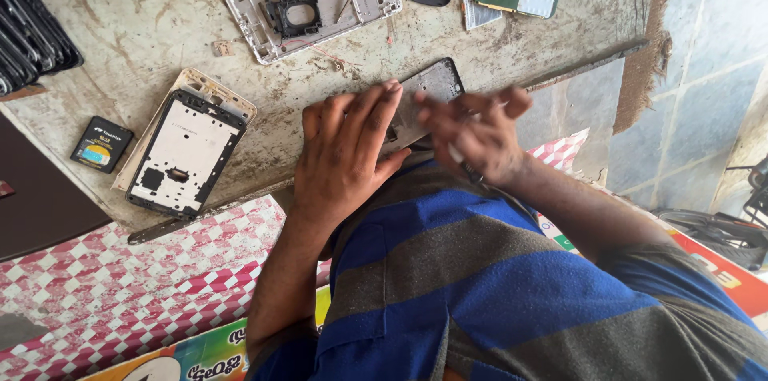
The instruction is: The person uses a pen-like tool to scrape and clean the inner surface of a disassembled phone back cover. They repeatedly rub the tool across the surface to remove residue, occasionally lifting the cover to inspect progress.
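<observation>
I see the left hand (346,151) pressing flat on a dark phone frame (432,85) (near edge), the right hand (472,135) pinching a thin tool (464,163).

On the worktop (160,21), the phone frame (424,97) lies at centre under both hands, a stripped phone body (186,153) to its left, a battery (101,143) further left, and a back panel (312,9) above centre.

The left hand (346,153) lies flat on a dark phone frame (432,85) at the counter (144,21) edge; beside it the right hand (472,131) grips a thin tool (458,155).
</observation>
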